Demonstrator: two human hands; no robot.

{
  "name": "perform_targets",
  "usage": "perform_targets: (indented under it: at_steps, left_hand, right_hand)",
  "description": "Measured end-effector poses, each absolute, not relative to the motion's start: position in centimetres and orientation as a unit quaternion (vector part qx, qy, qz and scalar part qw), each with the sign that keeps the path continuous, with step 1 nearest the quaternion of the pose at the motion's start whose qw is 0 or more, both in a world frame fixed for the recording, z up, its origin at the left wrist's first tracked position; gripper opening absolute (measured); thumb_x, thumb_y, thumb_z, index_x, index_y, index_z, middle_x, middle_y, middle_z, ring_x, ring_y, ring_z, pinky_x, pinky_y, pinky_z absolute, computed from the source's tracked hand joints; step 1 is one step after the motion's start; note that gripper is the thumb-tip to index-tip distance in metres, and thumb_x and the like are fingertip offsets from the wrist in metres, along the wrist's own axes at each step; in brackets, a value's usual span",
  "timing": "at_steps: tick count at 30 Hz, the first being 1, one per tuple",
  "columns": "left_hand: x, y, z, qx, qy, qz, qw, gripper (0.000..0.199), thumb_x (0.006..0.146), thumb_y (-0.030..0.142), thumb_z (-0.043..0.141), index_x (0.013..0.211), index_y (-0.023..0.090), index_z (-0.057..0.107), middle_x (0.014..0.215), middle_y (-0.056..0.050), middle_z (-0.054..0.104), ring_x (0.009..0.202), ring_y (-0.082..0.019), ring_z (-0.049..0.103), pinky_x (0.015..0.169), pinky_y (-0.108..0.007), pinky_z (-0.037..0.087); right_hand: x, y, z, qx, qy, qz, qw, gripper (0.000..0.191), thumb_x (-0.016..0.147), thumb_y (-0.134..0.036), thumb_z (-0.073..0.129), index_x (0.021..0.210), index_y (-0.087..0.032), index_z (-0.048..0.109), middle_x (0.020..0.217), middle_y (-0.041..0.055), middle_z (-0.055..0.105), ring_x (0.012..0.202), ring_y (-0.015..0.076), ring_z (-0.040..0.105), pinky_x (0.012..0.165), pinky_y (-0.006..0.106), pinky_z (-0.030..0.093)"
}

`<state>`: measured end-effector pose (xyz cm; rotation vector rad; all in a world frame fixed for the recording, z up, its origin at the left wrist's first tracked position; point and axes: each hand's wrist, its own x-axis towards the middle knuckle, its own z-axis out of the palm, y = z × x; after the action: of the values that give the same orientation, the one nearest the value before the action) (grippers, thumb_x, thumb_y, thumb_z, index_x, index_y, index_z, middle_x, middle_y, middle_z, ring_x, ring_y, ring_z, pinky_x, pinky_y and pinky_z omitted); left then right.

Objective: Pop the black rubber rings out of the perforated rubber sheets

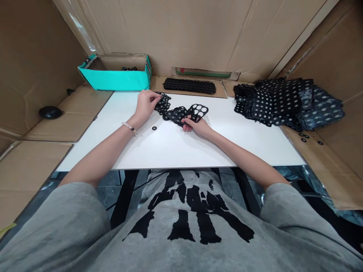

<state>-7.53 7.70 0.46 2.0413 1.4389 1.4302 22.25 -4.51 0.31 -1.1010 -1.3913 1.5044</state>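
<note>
My right hand (194, 124) is wrapped round black perforated pieces (200, 110), with large round holes showing above its fingers. My left hand (147, 102) has its fingertips pinched together at the left edge of a pile of small black rings (163, 104); what lies between them is too small to name. More dark ringed material (177, 113) stretches from the pile to my right hand. A single black ring (154, 128) lies on the white table (170, 151), just below and right of my left hand.
A turquoise box (121, 80) holding black pieces stands back left. Behind the hands is a black perforated stack (189, 86). A heap of perforated sheets (272, 102) fills the right, near loose rings (320, 142). A black round object (50, 112) sits far left; cardboard walls (198, 34) surround the table.
</note>
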Motion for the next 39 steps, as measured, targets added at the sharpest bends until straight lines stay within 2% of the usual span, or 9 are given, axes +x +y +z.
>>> perform_targets:
  at_steps: [3, 6, 9, 13, 16, 20, 26, 35, 39]
  left_hand:
    - [-7.7, 7.7, -0.8, 0.762, 0.482, 0.417, 0.112, 0.011, 0.086, 0.034, 0.088, 0.078, 0.027, 0.086, 0.090, -0.009, 0.086, 0.100, -0.035, 0.071, 0.120, -0.058, 0.058]
    - [-7.6, 7.6, -1.6, 0.776, 0.473, 0.403, 0.113, 0.016, 0.084, 0.038, 0.089, 0.072, 0.029, 0.084, 0.082, -0.009, 0.082, 0.095, -0.035, 0.067, 0.112, -0.057, 0.058]
    - [-7.4, 7.0, -1.2, 0.781, 0.474, 0.394, 0.105, 0.018, 0.088, 0.041, 0.087, 0.074, 0.029, 0.085, 0.086, -0.012, 0.085, 0.097, -0.037, 0.068, 0.109, -0.058, 0.058]
    - [-5.4, 4.4, 0.6, 0.812, 0.444, 0.366, 0.095, 0.027, 0.103, 0.045, 0.077, 0.091, 0.026, 0.091, 0.107, -0.016, 0.092, 0.111, -0.040, 0.074, 0.122, -0.065, 0.054]
    - [-3.0, 1.8, 1.2, 0.868, 0.354, 0.310, 0.157, 0.029, 0.106, 0.048, 0.076, 0.109, 0.026, 0.095, 0.115, -0.014, 0.094, 0.114, -0.036, 0.079, 0.121, -0.057, 0.058]
    - [-0.8, -0.1, 0.6, 0.875, 0.330, 0.285, 0.211, 0.038, 0.097, 0.048, 0.089, 0.125, 0.023, 0.093, 0.113, -0.011, 0.092, 0.108, -0.032, 0.080, 0.106, -0.046, 0.063]
    - [-0.8, 0.4, 0.0, 0.851, 0.350, 0.315, 0.234, 0.023, 0.096, 0.045, 0.090, 0.105, 0.024, 0.091, 0.098, -0.007, 0.088, 0.095, -0.027, 0.079, 0.094, -0.040, 0.063]
    - [-0.7, 0.0, 0.1, 0.835, 0.359, 0.338, 0.244, 0.024, 0.092, 0.044, 0.094, 0.099, 0.023, 0.088, 0.092, -0.005, 0.085, 0.084, -0.024, 0.076, 0.087, -0.038, 0.064]
    - [-0.6, 0.0, 0.1, 0.815, 0.388, 0.367, 0.224, 0.022, 0.096, 0.044, 0.088, 0.098, 0.023, 0.088, 0.096, -0.007, 0.087, 0.087, -0.025, 0.075, 0.091, -0.041, 0.064]
  right_hand:
    - [22.2, -4.5, 0.4, -0.436, -0.542, 0.596, 0.401, 0.022, 0.115, -0.017, 0.080, 0.092, -0.019, 0.077, 0.069, 0.0007, 0.079, 0.059, 0.0120, 0.064, 0.064, 0.022, 0.057]
    - [22.1, -4.7, 0.5, -0.436, -0.541, 0.599, 0.398, 0.023, 0.116, -0.012, 0.073, 0.094, -0.018, 0.078, 0.068, 0.0000, 0.077, 0.060, 0.0120, 0.064, 0.066, 0.022, 0.056]
    - [22.0, -4.9, 0.7, -0.434, -0.549, 0.596, 0.393, 0.024, 0.116, -0.008, 0.068, 0.096, -0.018, 0.078, 0.068, -0.0007, 0.077, 0.061, 0.0116, 0.064, 0.066, 0.021, 0.055]
    - [22.1, -5.0, 0.8, -0.431, -0.556, 0.592, 0.392, 0.023, 0.114, -0.008, 0.068, 0.097, -0.018, 0.079, 0.069, -0.0006, 0.077, 0.062, 0.0120, 0.064, 0.065, 0.021, 0.055]
    - [22.2, -4.8, 0.6, -0.431, -0.569, 0.578, 0.395, 0.024, 0.110, -0.008, 0.072, 0.090, -0.020, 0.077, 0.069, -0.0005, 0.078, 0.062, 0.0129, 0.064, 0.067, 0.022, 0.056]
    - [22.1, -4.8, 0.7, -0.439, -0.576, 0.565, 0.394, 0.034, 0.111, -0.003, 0.064, 0.085, -0.020, 0.075, 0.067, -0.0024, 0.076, 0.062, 0.0126, 0.064, 0.068, 0.022, 0.056]
    - [22.2, -5.0, 1.0, -0.426, -0.597, 0.559, 0.386, 0.042, 0.110, -0.001, 0.065, 0.075, -0.020, 0.075, 0.070, 0.0011, 0.079, 0.064, 0.0123, 0.065, 0.069, 0.022, 0.057]
    - [22.3, -4.7, 0.5, -0.441, -0.604, 0.538, 0.389, 0.037, 0.109, -0.007, 0.075, 0.075, -0.020, 0.075, 0.068, 0.0013, 0.079, 0.063, 0.0123, 0.066, 0.067, 0.021, 0.058]
    - [22.5, -4.6, 0.7, -0.448, -0.589, 0.546, 0.394, 0.037, 0.111, -0.011, 0.080, 0.075, -0.019, 0.075, 0.069, 0.0033, 0.079, 0.059, 0.0114, 0.066, 0.063, 0.021, 0.057]
